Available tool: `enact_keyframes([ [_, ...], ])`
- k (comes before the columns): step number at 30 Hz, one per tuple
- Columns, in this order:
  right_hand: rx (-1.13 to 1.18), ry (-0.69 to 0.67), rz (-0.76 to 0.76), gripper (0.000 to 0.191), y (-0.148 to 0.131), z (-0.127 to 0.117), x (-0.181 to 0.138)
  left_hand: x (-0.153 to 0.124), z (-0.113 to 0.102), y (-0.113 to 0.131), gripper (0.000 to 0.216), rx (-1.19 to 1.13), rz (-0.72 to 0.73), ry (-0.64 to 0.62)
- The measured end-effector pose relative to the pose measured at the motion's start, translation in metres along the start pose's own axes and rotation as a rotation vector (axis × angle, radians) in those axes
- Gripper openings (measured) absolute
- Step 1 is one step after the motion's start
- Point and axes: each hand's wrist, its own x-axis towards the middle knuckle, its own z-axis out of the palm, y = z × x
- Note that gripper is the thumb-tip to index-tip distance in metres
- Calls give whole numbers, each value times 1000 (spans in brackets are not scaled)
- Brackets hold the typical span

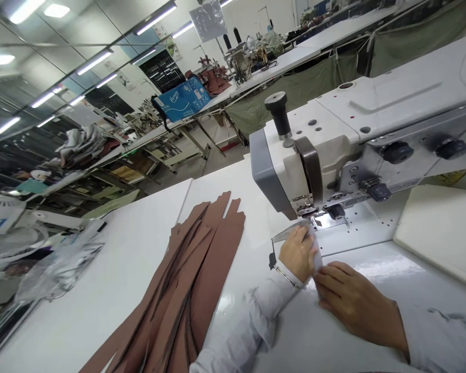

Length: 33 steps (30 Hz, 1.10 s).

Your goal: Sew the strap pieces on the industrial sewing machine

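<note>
Workshop, white sewing table (120,248). Left hand (297,254) pinches a pale folded strip (314,243) at the sewing machine presser foot (306,210); right hand (353,303) lies open, fingers flat against its edge. Risk: a slipping strip could draw a hand under the foot. Blue carton (182,98) lettering unreadable; brown leather strips (202,269) lie left.
</note>
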Motion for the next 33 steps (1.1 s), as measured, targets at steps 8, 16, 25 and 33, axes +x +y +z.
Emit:
enact_keyframes([
  [8, -86, -23, -13, 16, 18, 6, 10, 15, 10, -14, 20, -58, -45, 39],
  [16, -97, 50, -13, 16, 30, 7, 22, 30, 6, -21, 23, 38, -129, -43],
  [25, -74, 81, 17, 19, 32, 9, 21, 26, 1, -10, 29, 184, -144, -38],
  [33, -20, 156, -13, 15, 32, 0, 19, 21, 0, 11, 46, 180, -245, 2],
])
